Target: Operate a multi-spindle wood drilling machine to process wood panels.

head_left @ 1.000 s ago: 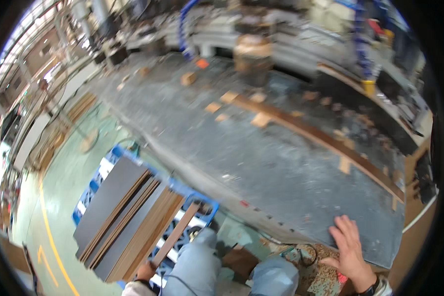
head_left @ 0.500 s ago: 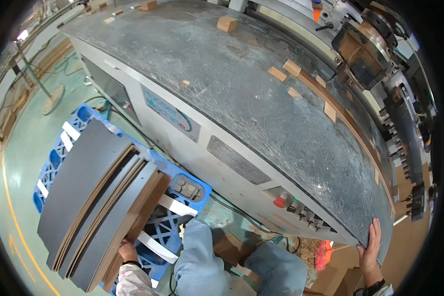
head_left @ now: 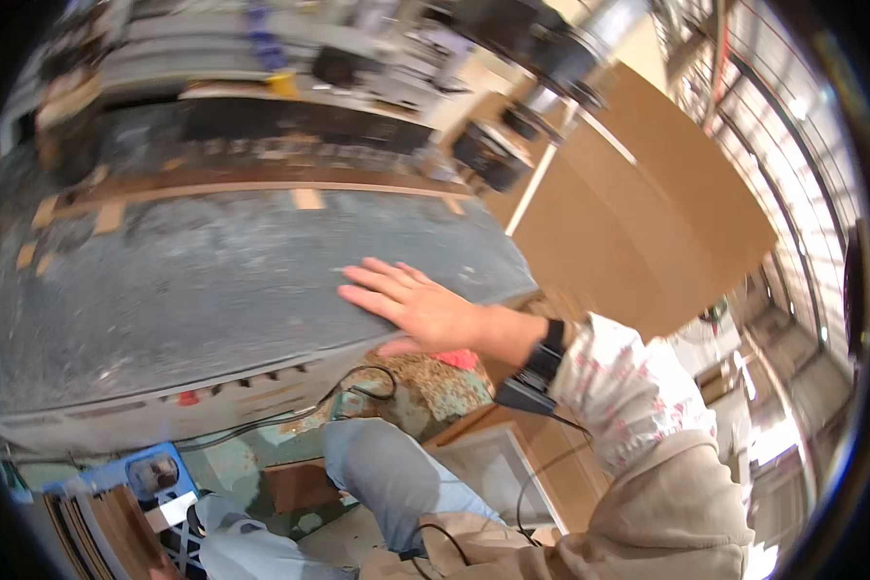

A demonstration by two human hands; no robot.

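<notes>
Grey tabletop point(head_left: 203, 290), right fingers point(head_left: 375, 281) apparently touching it.

Your right hand point(head_left: 418, 307) spreads over the front of the broad grey-topped desk point(head_left: 222, 300); your left hand point(head_left: 165, 570), barely visible, is at the stacked brown boards point(head_left: 126, 530) on the blue plastic pallet point(head_left: 116, 473)

Wood pieces point(head_left: 307, 199) on grey tabletop point(head_left: 213, 300)

1 fisheye view from head height, facing obliquely down, legs point(head_left: 382, 474) at close range below, grey worktop point(head_left: 213, 300) just beyond, brown panel point(head_left: 638, 222) farther off at right
</notes>
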